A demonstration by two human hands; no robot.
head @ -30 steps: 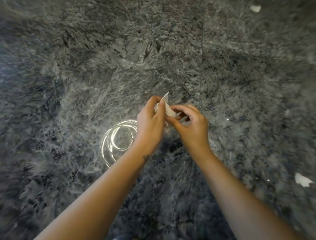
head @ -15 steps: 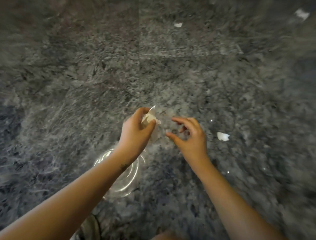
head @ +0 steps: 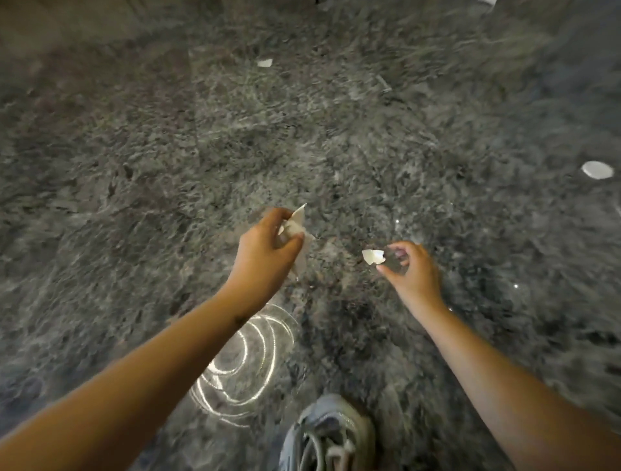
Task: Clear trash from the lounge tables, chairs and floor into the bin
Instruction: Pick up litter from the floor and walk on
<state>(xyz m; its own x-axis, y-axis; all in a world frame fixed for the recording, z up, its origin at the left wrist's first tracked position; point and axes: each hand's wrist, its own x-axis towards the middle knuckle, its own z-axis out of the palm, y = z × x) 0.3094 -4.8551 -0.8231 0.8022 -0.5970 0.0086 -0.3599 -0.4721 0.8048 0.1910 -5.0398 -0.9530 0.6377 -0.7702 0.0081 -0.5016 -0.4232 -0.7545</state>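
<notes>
A dark grey speckled stone floor (head: 134, 168) fills the view, seen from above and blurred at the edges. Under the left wrist is one clear plastic piece (head: 242, 363) showing bright rings; it is probably a cup or lid, and I cannot tell whether it is held or lying on the floor. It is likely light, thin and easily crushed, so best taken by the rim. One grey shoe (head: 329, 433) shows at the bottom edge. Two bare hands reach forward. The left hand (head: 265, 248) grips a small wad (head: 295, 225) of white paper between thumb and fingers; the pieces in it are too bunched to count. The right hand (head: 410, 265) is half curled, its thumb and forefinger parted, their tips just beside one white scrap (head: 373, 256) on the floor and apparently not pinching it yet. Well apart to the right lies one round white disc (head: 597, 169). One more scrap (head: 264, 63) lies far ahead, and a white sliver (head: 487, 1) shows at the top edge, making four loose white pieces on the floor. The paper is probably feather-light and limp, and may slide on the smooth stone. The near scrap curls up at one side, and that raised edge is the place to pinch. No bin is in view.
</notes>
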